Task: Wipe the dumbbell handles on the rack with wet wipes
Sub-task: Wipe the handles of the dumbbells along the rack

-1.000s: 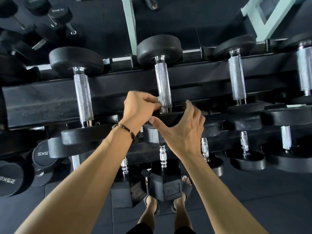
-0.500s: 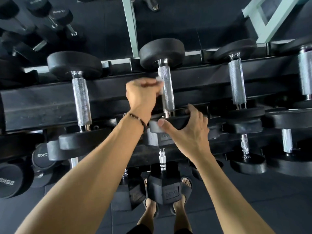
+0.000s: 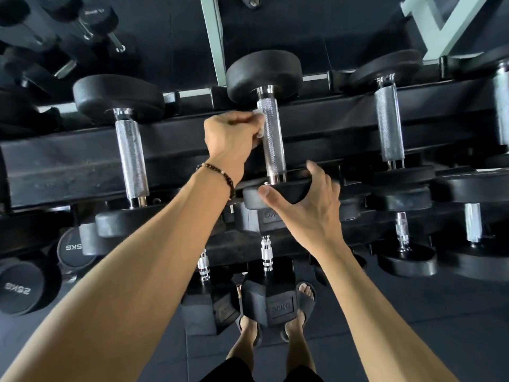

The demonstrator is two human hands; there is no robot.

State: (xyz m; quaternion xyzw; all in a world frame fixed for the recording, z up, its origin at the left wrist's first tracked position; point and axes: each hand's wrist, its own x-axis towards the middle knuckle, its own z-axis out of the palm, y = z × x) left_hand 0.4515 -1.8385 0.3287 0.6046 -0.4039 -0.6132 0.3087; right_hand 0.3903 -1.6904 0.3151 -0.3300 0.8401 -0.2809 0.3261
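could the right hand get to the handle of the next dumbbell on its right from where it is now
Probably yes. The right hand only steadies the near head of the middle dumbbell, fingers loose, and the next handle lies bare on the rack with nothing visible between them.

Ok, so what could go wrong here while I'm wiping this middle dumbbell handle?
The wet wipe is a small wad in your left hand, so bare fingers may rub the knurled handle. Your right hand steadies the near head; if the dumbbell rolls, fingers could get pinched, and your sandalled feet are directly below.
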